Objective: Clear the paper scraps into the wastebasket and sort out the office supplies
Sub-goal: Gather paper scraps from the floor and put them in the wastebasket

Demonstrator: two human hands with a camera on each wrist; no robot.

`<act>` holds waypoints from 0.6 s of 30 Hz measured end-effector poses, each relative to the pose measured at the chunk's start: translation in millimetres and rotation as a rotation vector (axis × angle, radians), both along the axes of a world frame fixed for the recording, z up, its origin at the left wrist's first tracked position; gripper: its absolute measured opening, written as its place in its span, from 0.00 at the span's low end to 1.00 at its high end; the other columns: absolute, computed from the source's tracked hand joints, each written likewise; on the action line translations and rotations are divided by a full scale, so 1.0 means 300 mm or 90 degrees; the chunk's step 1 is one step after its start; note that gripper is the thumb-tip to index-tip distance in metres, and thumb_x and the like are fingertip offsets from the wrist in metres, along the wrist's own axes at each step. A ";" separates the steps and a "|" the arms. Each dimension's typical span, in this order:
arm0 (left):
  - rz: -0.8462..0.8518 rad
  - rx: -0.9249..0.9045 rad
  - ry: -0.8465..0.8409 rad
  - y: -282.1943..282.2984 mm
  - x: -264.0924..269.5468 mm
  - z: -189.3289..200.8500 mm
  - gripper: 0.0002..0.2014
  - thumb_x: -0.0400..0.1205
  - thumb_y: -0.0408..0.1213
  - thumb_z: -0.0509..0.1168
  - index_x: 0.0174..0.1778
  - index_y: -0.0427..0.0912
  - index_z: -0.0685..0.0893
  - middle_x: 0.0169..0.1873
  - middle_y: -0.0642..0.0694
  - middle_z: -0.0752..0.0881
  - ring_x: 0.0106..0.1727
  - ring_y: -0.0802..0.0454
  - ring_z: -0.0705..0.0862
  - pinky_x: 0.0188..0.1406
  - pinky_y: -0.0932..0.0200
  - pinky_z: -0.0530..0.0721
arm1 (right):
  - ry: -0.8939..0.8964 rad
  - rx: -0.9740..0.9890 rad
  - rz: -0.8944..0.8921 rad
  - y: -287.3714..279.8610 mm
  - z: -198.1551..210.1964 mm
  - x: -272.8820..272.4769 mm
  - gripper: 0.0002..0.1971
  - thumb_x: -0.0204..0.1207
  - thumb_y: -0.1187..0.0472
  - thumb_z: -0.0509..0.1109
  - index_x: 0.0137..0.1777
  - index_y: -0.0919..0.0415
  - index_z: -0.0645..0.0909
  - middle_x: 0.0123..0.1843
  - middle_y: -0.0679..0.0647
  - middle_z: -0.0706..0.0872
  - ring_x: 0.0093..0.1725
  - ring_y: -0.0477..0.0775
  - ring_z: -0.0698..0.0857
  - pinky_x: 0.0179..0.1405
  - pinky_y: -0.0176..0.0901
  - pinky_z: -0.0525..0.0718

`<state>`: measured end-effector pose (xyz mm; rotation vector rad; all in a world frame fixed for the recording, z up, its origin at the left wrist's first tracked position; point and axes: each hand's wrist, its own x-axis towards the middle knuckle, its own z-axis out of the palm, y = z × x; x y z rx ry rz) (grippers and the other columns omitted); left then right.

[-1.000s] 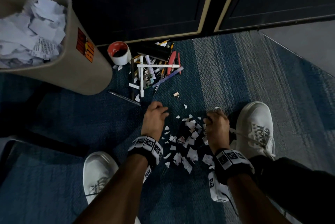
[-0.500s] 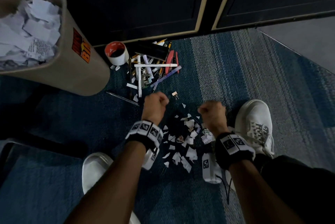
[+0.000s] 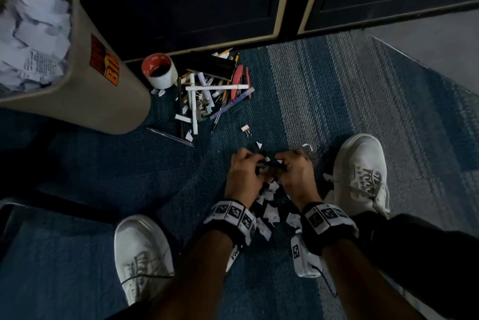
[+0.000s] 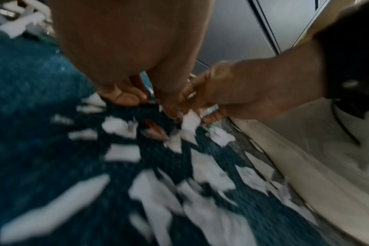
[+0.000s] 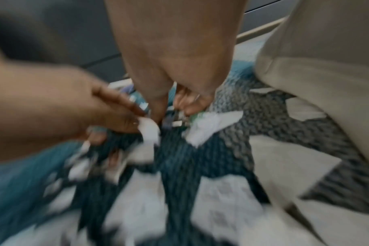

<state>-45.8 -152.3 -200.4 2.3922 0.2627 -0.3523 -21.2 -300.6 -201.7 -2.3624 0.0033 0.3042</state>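
Note:
Torn white paper scraps (image 3: 269, 209) lie scattered on the blue carpet between my shoes. Both hands meet low over the far end of the scatter, fingers curled inward. My left hand (image 3: 255, 164) pinches a white scrap (image 5: 148, 127) at its fingertips. My right hand (image 3: 281, 164) is curled against it, gripping scraps (image 4: 190, 119) and a small patterned bit that is too blurred to name. The beige wastebasket (image 3: 103, 101), full of crumpled paper, stands at the far left. A pile of pens, markers, clips and red scissors (image 3: 207, 91) lies by the cabinet.
A roll of tape (image 3: 159, 70) sits beside the wastebasket. One binder clip (image 3: 246, 129) lies apart from the pile, just beyond my hands. My white shoes (image 3: 360, 172) (image 3: 141, 255) flank the scraps. Dark cabinet doors (image 3: 194, 3) close off the far side.
My hands lifted as fists half a second ago, then dropped back to the carpet and came together over the scraps, drawing them inward.

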 end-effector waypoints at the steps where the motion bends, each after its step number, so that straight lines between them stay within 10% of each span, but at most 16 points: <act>1: 0.000 -0.002 -0.019 -0.009 -0.020 -0.009 0.12 0.77 0.35 0.74 0.56 0.43 0.89 0.53 0.46 0.77 0.58 0.45 0.76 0.58 0.47 0.83 | 0.005 -0.008 0.015 0.006 -0.011 -0.010 0.11 0.69 0.59 0.75 0.51 0.61 0.90 0.47 0.57 0.85 0.46 0.57 0.83 0.50 0.46 0.83; 6: 0.045 -0.087 -0.029 0.000 -0.035 -0.004 0.12 0.78 0.29 0.71 0.57 0.40 0.90 0.51 0.43 0.84 0.52 0.44 0.85 0.57 0.50 0.85 | 0.053 -0.066 0.007 0.039 0.000 -0.040 0.24 0.67 0.50 0.58 0.52 0.64 0.88 0.53 0.64 0.81 0.55 0.66 0.75 0.54 0.55 0.77; 13: 0.096 -0.196 0.060 0.038 0.011 0.024 0.04 0.80 0.36 0.73 0.48 0.44 0.91 0.42 0.51 0.91 0.45 0.59 0.88 0.51 0.60 0.87 | 0.128 0.135 -0.084 0.007 0.040 0.028 0.10 0.71 0.75 0.70 0.34 0.62 0.86 0.36 0.57 0.88 0.39 0.53 0.84 0.42 0.40 0.77; 18: 0.118 -0.241 0.055 0.048 0.043 0.051 0.08 0.82 0.29 0.69 0.49 0.45 0.91 0.44 0.52 0.91 0.45 0.65 0.87 0.45 0.76 0.82 | 0.125 0.123 -0.126 -0.149 0.072 0.079 0.06 0.68 0.65 0.75 0.32 0.55 0.87 0.29 0.53 0.87 0.32 0.46 0.82 0.36 0.50 0.82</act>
